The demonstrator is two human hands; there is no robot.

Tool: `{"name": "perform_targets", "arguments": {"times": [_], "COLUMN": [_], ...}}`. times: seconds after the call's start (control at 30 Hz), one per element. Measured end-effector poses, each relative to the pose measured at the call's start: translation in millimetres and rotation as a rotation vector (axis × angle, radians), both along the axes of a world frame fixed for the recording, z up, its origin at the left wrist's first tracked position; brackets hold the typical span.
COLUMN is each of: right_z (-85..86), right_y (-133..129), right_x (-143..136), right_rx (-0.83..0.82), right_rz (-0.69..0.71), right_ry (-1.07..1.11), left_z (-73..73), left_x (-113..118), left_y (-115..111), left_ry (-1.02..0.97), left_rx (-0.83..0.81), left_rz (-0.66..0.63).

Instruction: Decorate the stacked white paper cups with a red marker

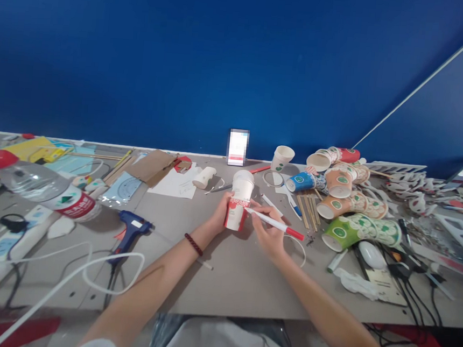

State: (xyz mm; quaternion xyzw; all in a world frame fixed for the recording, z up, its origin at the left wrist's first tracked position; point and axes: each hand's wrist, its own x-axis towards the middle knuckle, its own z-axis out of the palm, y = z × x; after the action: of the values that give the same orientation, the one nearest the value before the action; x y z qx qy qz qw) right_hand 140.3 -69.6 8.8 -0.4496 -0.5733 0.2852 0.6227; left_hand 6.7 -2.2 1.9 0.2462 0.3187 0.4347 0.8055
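Grasping the red cup [234, 219] roughly upright in the left hand [220, 214], around its left side, just over or on the middle of the counter [221, 286]; cannot tell whether resting or slightly raised. Topped by a white piece [242, 184], perhaps nested inside, perhaps joined at the rim. Pinching the pen [271, 221] in the right hand [270, 236], like a writing tool, with its red end pointing away to the right and its tip at the cup's right side. Too small to tell whether touching or just short of it.

Judging by this pose, probably busy with marking or drawing on the cup, at the edge of the red pattern. Calling next, most likely, for a firm left grip, short light strokes, and a small turn of the cup to reach fresh surface. Best done without squeezing the paper wall out of shape.

Seen beyond: a phone [237, 148] against the wall [241, 66], and a white cup [283, 158] standing to its right. Lying to the right: a heap of printed cups [339, 181]. Lying to the left: a glue gun [131, 232] and a bottle [40, 181].
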Motion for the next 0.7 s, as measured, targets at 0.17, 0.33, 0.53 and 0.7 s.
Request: {"name": "perform_targets", "arguments": {"times": [0.17,0.33,0.53,0.7], "right_z": [0.0,0.7,4.2,3.6], "right_y": [-0.5,-1.0,-1.2,-1.2], "right_x": [-0.1,-0.6,-1.5,-0.8], "right_rx": [-0.011,-0.032,-0.004,-0.015], "right_rz": [-0.003,-0.007,0.01,-0.005], "right_ry": [-0.013,-0.003,-0.004,-0.021], "left_z": [-0.2,1.3,4.2,2.2], "left_x": [0.6,0.6,0.8,0.0], "left_y": [-0.3,-1.2,-1.6,-1.5], "left_ry": [0.009,0.002,0.015,0.0], "left_rx": [-0.025,0.013,-0.01,0.012], "left_rz": [0.02,-0.011,0.018,0.009]}}
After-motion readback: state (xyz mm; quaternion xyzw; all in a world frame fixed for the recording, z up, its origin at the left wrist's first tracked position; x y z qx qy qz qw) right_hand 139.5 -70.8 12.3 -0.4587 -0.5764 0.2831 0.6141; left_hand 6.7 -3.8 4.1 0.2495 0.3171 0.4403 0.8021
